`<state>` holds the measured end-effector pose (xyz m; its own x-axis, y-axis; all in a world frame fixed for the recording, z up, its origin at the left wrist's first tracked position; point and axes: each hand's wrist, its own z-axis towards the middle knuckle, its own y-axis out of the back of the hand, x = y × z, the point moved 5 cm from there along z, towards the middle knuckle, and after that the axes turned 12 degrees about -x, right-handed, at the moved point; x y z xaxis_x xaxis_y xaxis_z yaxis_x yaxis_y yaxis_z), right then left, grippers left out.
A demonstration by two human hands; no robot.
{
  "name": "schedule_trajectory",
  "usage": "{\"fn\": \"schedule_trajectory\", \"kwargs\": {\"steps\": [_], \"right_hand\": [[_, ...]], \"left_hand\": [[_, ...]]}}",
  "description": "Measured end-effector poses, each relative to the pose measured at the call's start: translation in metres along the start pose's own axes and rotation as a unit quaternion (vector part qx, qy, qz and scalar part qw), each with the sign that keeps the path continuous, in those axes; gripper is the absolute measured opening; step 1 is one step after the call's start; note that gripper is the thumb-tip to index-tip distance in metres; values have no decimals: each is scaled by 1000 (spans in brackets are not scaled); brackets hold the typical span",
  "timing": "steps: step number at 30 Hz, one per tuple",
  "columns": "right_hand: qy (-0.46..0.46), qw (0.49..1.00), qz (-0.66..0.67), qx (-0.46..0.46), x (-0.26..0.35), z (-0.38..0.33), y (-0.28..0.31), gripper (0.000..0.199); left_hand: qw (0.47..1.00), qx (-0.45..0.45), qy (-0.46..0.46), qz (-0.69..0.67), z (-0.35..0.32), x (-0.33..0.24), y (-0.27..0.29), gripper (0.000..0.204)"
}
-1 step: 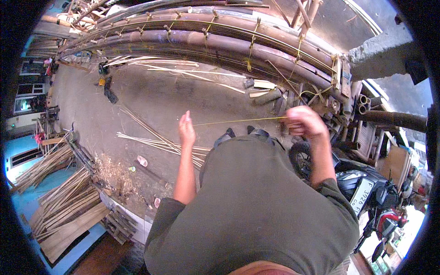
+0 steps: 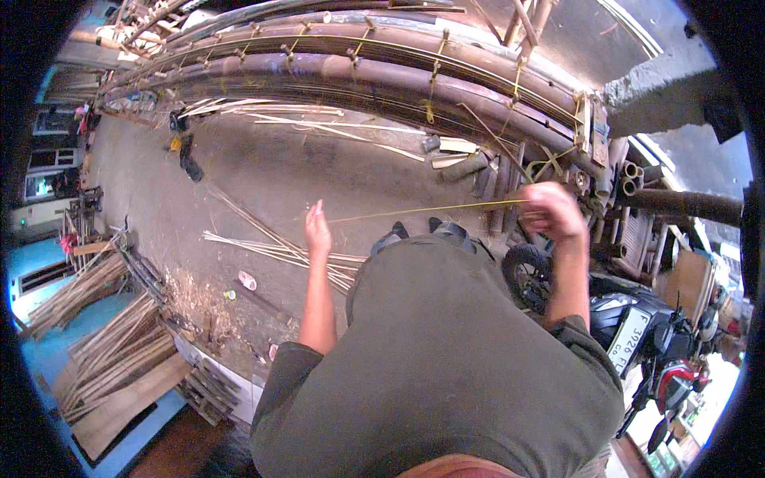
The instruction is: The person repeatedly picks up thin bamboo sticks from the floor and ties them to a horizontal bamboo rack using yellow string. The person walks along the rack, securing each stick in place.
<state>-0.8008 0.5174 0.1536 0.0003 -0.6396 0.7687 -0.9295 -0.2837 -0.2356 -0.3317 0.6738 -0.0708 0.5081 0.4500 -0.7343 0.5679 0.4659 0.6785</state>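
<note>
In the head view, a thin yellow strand (image 2: 430,209) runs straight between the person's two hands, above the concrete floor (image 2: 263,175) and in front of the dark shirt (image 2: 446,342). It rises slightly toward its right end. More of it shows between the hands than in the earlier frame, because they are now farther apart.

The left hand (image 2: 318,231) has shifted only a little to the left. It points upward with its fingers pressed together where the strand meets them; which fingers pinch it, I cannot tell.

The right hand (image 2: 554,213) has moved clearly farther right, so more of the motorbike (image 2: 606,319) wheel (image 2: 527,271) below it is uncovered. Its fingers are curled in on the strand's end, but motion blur hides how the fingertips and thumb meet. The right forearm now stands more upright than before.

The rest lies nearly as it did. Long pale sticks (image 2: 299,255) cross one another on the floor, partly beyond the left forearm, and a stick pile (image 2: 119,350) lies farther left. Thick brown poles (image 2: 319,72) stretch across the top, with yellow ties around them.
</note>
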Motion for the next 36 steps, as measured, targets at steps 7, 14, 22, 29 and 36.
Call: {"fn": "schedule_trajectory", "kwargs": {"steps": [7,14,22,29,36], "right_hand": [[44,808,-560,-175,1,-43,107,35],[251,794,-462,-305,-46,-26,76,23],[311,869,-385,23,-68,32,-57,15],[315,880,-328,139,-64,73,-176,18],[307,855,-376,184,-79,134,-305,21]], "left_hand": [[906,297,303,0,-40,8,-57,70],[934,315,170,6,-58,-88,-111,64],[949,281,87,-116,-73,-179,-63,48],[925,248,136,-255,-69,-189,2,30],[973,83,100,-190,-12,-112,84,19]]}}
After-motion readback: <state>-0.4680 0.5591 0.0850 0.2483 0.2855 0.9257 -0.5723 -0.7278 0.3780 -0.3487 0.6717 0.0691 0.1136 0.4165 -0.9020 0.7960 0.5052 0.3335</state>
